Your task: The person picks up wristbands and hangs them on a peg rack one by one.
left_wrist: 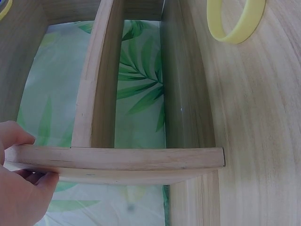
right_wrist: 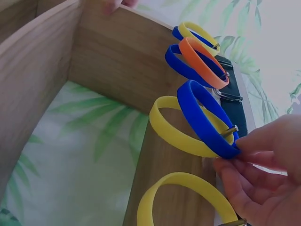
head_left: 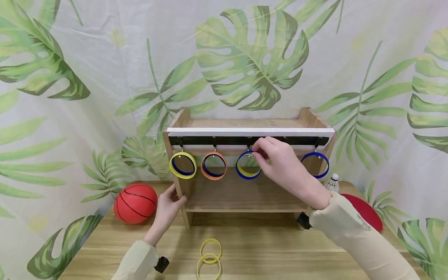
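Note:
A small wooden shelf [head_left: 245,190] carries a black strip with hooks, and silicone wristbands hang from them. My right hand [head_left: 281,167] pinches the edge of a blue wristband [right_wrist: 207,120] on the third hook, with a yellow wristband [right_wrist: 176,129] hanging behind it. Another yellow wristband [right_wrist: 188,181] hangs on the nearer hook; my hand hides it in the head view. My left hand [head_left: 168,208] grips the shelf's left side panel [left_wrist: 127,160] between thumb and fingers. Farther left hang an orange wristband [head_left: 214,177] and a yellow one [head_left: 183,175], each with blue behind.
Two loose yellow wristbands [head_left: 210,261] overlap on the wooden table [head_left: 262,252] in front. A red mini basketball [head_left: 135,203] sits left of the shelf. At the right are a shuttlecock [head_left: 333,184] and a red paddle [head_left: 364,212]. A blue wristband [head_left: 327,165] hangs rightmost.

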`<state>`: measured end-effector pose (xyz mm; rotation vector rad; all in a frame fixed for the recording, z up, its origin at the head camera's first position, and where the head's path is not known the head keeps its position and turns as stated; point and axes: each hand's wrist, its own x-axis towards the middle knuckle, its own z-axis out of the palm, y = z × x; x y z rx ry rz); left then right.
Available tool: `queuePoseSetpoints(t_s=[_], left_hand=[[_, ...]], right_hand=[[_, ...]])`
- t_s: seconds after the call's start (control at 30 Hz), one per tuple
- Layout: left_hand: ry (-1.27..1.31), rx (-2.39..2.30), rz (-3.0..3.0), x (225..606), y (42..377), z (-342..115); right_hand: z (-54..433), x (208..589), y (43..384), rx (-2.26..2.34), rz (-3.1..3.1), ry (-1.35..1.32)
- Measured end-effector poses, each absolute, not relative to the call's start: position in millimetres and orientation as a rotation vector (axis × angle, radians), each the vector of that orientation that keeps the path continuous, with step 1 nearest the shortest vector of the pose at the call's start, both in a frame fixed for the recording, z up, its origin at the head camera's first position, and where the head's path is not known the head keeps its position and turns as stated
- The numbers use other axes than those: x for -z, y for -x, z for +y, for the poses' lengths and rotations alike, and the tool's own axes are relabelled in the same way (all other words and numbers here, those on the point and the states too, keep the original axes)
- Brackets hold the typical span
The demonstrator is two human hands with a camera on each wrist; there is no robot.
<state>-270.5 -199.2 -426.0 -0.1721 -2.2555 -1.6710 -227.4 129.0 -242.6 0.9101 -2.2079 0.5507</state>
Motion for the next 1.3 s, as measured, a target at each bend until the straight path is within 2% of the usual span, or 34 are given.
queuePoseSetpoints(t_s=[0.4, 0.7, 0.83, 0.97, 1.3], left_hand=[[0.165, 1.675, -2.258, 428, 269, -200], [0.159, 1.675, -2.263, 428, 271, -201], [0.164, 1.651, -2.272, 427, 272, -203], [0.171, 1.664, -2.255, 426, 273, -203], [0.192, 1.687, -2.246, 424, 270, -200]], right_hand=[[128, 242, 224, -0.479, -2.219, -0.919], [130, 254, 198, -0.517, -2.096, -0.993], [121, 289, 191, -0.566, -2.086, -1.092], [106, 339, 190, -0.653, -2.149, -1.167], [77, 453, 190, -0.965, -2.56, -1.284]])
